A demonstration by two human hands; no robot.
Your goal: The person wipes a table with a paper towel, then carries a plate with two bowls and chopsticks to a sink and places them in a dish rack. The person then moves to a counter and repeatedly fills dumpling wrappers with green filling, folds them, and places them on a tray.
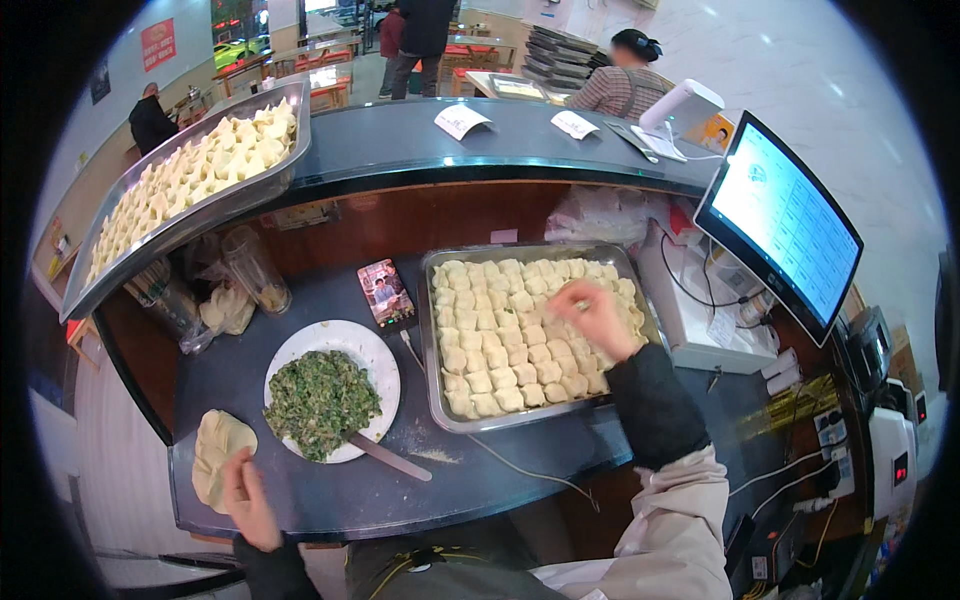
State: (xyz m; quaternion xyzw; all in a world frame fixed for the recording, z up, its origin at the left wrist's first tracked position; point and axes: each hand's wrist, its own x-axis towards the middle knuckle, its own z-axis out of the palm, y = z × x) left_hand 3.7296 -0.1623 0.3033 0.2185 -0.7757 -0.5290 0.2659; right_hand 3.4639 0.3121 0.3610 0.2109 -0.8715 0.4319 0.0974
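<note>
My left hand [251, 499] is at the right edge of a stack of round dough wrappers [210, 450], fingers bent together over it. Whether it grips a wrapper is unclear. My right hand [596, 319] is above a metal tray [495, 424] filled with rows of folded dumplings [491, 337]. Slightly blurred, its fingertips pinch a small pale dumpling [582, 305], mostly hidden by the fingers. Between the wrappers and the tray sits a white plate [386, 367] heaped with chopped green filling [322, 401]. A flat spatula [394, 457] rests in the filling, its handle over the counter.
A phone [385, 292] lies beside the tray, its white cable [525, 474] crossing the counter [337, 502]. Another dumpling tray [300, 142] overhangs the raised ledge at left. At right stand a touchscreen monitor [784, 232] and a white box [697, 322]. A seated person [622, 82] is beyond the ledge.
</note>
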